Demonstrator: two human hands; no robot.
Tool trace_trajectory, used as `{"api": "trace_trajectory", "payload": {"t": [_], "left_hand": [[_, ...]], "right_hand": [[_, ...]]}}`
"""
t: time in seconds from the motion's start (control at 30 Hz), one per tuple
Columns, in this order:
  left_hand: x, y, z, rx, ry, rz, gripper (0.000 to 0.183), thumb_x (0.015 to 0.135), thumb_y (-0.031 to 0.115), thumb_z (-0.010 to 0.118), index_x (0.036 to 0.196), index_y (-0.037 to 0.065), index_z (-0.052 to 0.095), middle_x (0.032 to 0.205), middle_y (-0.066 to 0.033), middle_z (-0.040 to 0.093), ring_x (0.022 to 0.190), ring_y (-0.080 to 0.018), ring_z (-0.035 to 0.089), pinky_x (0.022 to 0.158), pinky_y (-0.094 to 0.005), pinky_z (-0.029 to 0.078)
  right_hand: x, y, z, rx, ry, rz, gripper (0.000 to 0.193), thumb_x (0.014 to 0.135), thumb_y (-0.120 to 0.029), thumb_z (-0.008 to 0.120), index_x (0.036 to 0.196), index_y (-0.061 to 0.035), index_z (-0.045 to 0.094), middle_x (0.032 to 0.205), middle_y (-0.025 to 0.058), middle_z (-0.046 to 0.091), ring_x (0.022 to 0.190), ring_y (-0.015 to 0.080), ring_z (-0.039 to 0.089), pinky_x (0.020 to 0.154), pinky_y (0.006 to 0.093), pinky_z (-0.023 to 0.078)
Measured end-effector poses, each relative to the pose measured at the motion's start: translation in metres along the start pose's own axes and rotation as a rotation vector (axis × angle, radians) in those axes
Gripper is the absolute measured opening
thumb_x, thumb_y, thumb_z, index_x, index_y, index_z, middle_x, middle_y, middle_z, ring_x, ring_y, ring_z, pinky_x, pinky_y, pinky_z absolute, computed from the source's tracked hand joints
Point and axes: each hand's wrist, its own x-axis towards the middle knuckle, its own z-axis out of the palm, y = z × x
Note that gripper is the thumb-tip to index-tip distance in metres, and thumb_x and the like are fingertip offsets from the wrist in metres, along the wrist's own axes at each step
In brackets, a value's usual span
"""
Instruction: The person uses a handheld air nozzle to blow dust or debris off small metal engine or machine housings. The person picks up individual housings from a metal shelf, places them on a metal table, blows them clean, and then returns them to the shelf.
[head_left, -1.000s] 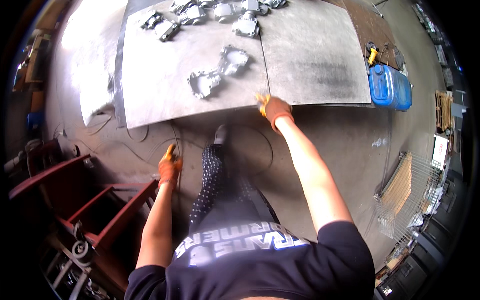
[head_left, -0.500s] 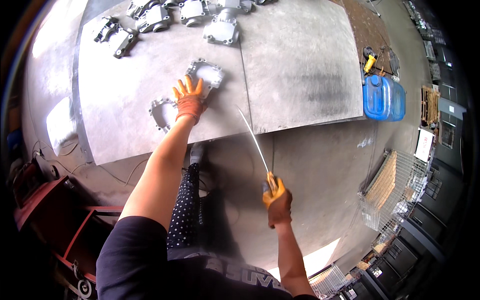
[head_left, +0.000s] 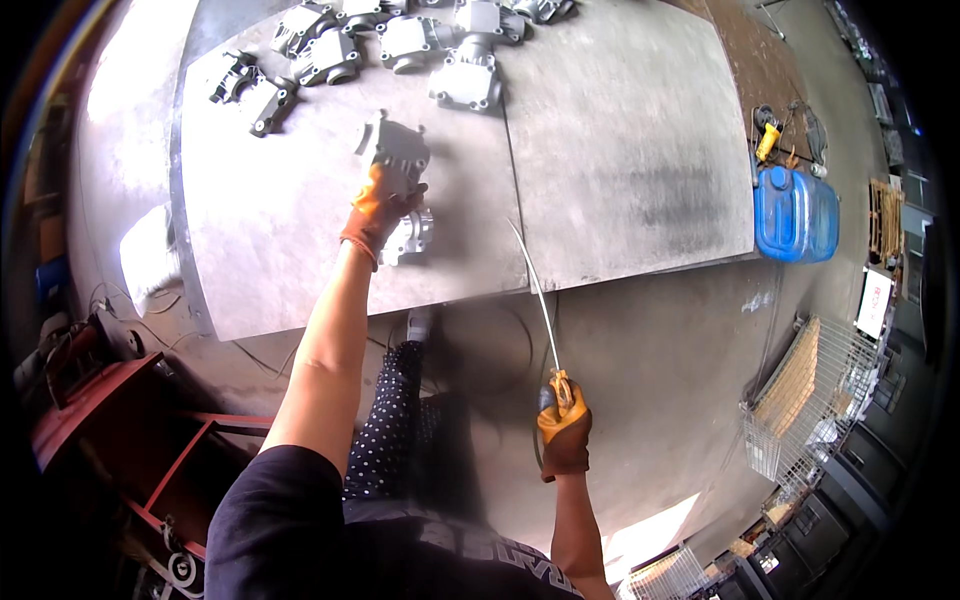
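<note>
My left hand (head_left: 378,208), in an orange and brown glove, is closed on a grey cast-metal housing (head_left: 398,143) that is tilted up over the table. Just below and beside that hand, a second grey housing (head_left: 410,236) rests on the tabletop, partly covered by the glove. My right hand (head_left: 565,425), gloved alike, grips the handle of an air blow gun (head_left: 541,300) in front of the table edge. Its long thin metal tube points up and away, and the bent tip is over the table, apart from both housings.
More grey housings (head_left: 410,42) lie along the far side of the metal-topped table (head_left: 620,150). A blue plastic canister (head_left: 796,214) and a yellow-handled tool (head_left: 768,142) are at the right. Wire cages (head_left: 810,400) stand on the floor; a red metal frame (head_left: 110,410) is at lower left.
My left hand was spread on the housings lying flat; now it has closed on one and tilted it up. The blow gun stays in my right hand. The whole view has shifted slightly.
</note>
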Motion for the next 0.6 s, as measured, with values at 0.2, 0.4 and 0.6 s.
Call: {"api": "trace_trajectory", "payload": {"t": [0.2,0.4,0.6], "left_hand": [[0.037,-0.012,-0.092,0.792,0.043,0.347,0.049,0.09,0.044,0.056,0.129,0.014,0.048,0.126,-0.0099,0.055,0.114,-0.0338,0.051,0.093,-0.0569,0.045],[0.026,0.076,-0.06,-0.213,0.528,-0.274,0.047,0.087,0.044,0.061,0.122,0.012,0.053,0.115,-0.0088,0.06,0.105,-0.0313,0.057,0.085,-0.0521,0.05],[-0.012,0.09,-0.083,1.239,0.771,-0.243,0.056,0.087,0.049,0.048,0.112,0.0,0.058,0.112,-0.0254,0.062,0.104,-0.0395,0.059,0.088,-0.0451,0.047]], "right_hand": [[0.0,-0.012,0.002,-0.08,0.039,-0.024,0.03,0.083,-0.009,0.064,0.111,0.001,0.059,0.086,0.0081,0.065,0.073,0.0149,0.057,0.069,0.0302,0.048],[0.006,-0.033,0.025,-0.051,-0.024,-0.012,0.033,0.084,-0.007,0.063,0.116,0.0002,0.058,0.09,0.0078,0.065,0.079,0.0137,0.058,0.072,0.0277,0.047],[0.001,-0.046,0.03,-0.023,-0.107,0.049,0.025,0.093,-0.004,0.052,0.118,-0.0014,0.055,0.102,-0.0005,0.057,0.091,0.0084,0.053,0.079,0.0224,0.044]]}}
